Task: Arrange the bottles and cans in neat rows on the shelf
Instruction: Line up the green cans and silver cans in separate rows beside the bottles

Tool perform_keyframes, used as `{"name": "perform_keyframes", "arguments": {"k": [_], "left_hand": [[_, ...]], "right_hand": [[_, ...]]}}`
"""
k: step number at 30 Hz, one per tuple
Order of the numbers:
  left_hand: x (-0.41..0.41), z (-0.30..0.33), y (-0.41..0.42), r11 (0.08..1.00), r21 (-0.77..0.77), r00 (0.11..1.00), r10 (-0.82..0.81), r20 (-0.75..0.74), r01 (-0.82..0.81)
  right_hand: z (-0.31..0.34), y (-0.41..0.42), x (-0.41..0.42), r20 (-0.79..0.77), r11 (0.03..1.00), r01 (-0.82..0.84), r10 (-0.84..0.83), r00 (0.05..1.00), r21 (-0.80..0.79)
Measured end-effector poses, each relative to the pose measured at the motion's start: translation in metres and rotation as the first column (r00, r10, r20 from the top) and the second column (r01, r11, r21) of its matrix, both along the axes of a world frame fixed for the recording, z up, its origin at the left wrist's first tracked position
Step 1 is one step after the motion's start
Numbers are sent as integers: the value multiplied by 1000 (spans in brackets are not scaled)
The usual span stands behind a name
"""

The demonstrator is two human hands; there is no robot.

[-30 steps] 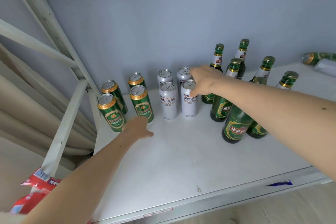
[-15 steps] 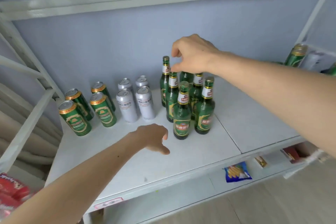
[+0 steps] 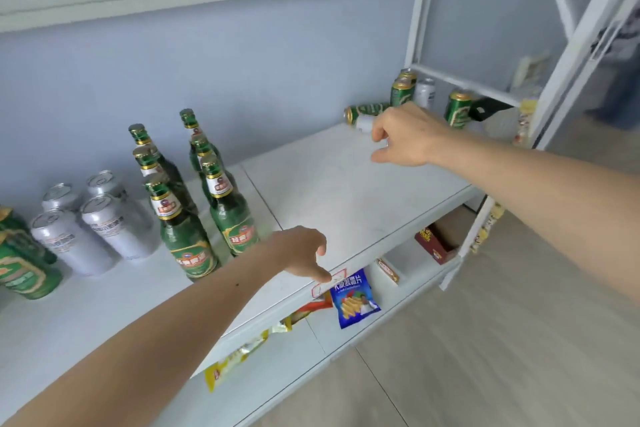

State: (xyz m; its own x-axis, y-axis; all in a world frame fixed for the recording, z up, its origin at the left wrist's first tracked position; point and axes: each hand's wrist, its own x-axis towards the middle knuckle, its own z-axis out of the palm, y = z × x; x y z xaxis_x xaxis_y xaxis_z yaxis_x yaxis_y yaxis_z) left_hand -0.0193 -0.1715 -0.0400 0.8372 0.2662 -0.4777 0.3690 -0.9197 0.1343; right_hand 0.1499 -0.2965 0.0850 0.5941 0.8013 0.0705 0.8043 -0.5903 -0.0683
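Observation:
Several green beer bottles [image 3: 228,215] stand in two rows at the middle of the white shelf [image 3: 346,191]. Left of them stand silver cans [image 3: 117,229] and green cans [image 3: 24,267] in rows. At the shelf's far right end a green can [image 3: 367,111] lies on its side, with upright green cans [image 3: 457,109] and a silver can [image 3: 425,92] behind it. My right hand [image 3: 407,135] hovers just before the lying can, fingers curled, holding nothing. A small silver can lies partly hidden behind it. My left hand [image 3: 304,253] is empty near the shelf's front edge.
Below is a lower shelf with a blue snack bag [image 3: 353,298], yellow packets [image 3: 239,357] and a red box [image 3: 434,243]. White frame posts [image 3: 581,31] rise at the right end. The wall runs close behind the cans. A wooden floor lies to the right.
My right hand has left the bottles and swung right towards the lying cans. The view has turned right. My left hand has drifted right along the front edge.

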Motion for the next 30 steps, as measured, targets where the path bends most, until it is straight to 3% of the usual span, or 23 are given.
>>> {"name": "perform_keyframes", "arguments": {"k": [6, 14, 30], "left_hand": [[83, -16, -1, 999, 30, 1000, -22, 21, 22], [201, -19, 38, 999, 34, 998, 12, 63, -14], [372, -18, 91, 999, -1, 992, 47, 121, -47]], "right_hand": [[-31, -48, 86, -13, 986, 144, -146, 989, -79], [-43, -41, 201, -49, 967, 238, -243, 969, -93], [-41, 24, 366, -35, 981, 164, -168, 985, -103]]}}
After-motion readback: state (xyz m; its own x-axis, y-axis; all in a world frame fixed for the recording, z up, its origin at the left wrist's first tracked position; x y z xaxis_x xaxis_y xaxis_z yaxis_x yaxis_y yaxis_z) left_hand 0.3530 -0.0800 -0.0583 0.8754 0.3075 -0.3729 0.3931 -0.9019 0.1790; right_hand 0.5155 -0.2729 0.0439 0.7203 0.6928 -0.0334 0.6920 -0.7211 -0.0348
